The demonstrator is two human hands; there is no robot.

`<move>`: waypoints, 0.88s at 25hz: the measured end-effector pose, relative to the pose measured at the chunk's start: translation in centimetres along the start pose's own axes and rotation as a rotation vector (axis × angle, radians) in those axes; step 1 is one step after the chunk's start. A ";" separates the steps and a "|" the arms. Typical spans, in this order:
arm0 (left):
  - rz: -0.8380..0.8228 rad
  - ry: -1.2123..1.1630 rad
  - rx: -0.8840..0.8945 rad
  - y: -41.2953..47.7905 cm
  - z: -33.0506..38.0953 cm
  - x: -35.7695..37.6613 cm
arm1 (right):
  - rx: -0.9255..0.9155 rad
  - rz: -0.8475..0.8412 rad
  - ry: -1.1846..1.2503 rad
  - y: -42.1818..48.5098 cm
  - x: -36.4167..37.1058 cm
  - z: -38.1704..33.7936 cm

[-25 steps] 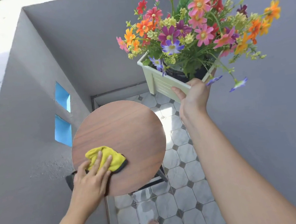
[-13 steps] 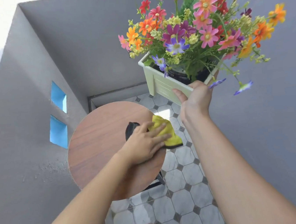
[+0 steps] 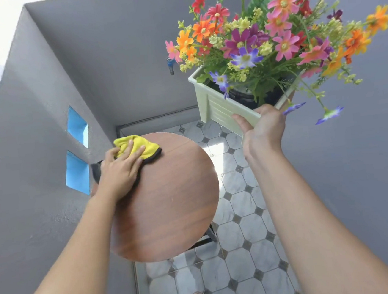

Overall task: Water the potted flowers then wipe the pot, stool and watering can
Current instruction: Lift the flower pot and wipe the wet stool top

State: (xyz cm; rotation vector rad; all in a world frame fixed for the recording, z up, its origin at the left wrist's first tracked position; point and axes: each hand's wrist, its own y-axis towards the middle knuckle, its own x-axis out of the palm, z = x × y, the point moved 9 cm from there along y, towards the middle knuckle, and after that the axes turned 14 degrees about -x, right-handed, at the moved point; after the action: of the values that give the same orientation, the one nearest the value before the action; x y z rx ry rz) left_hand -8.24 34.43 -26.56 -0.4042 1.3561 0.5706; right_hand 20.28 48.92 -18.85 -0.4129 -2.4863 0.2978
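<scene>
A round wooden stool [image 3: 169, 197] stands on the tiled floor below me. My left hand [image 3: 119, 171] presses a yellow cloth with a dark edge [image 3: 138, 146] flat on the stool's far left rim. My right hand [image 3: 262, 130] holds a pale green rectangular pot [image 3: 217, 108] by its lower edge, lifted in the air to the right of the stool. The pot is full of pink, orange, red and purple flowers [image 3: 272, 33]. No watering can is in view.
Grey walls close in on the left, back and right. Two blue square openings [image 3: 77, 149] sit in the left wall. A small blue tap [image 3: 170, 65] sticks out of the back wall. The floor [image 3: 243, 256] is white octagon tile; my feet show at the bottom.
My left hand slid the cloth from the stool's near left side to its right edge, then across to the far left rim. The lifted pot stayed roughly in place.
</scene>
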 end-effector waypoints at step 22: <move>-0.071 -0.013 0.333 -4.0 12.0 2.3 | -0.021 -0.007 -0.048 -1.2 -0.4 -0.3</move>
State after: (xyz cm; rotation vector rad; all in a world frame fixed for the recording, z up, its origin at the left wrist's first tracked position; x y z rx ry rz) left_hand 3.98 38.56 -26.85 -0.1760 1.3888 0.2809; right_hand 20.48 47.67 -18.46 -0.4108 -2.5390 0.2815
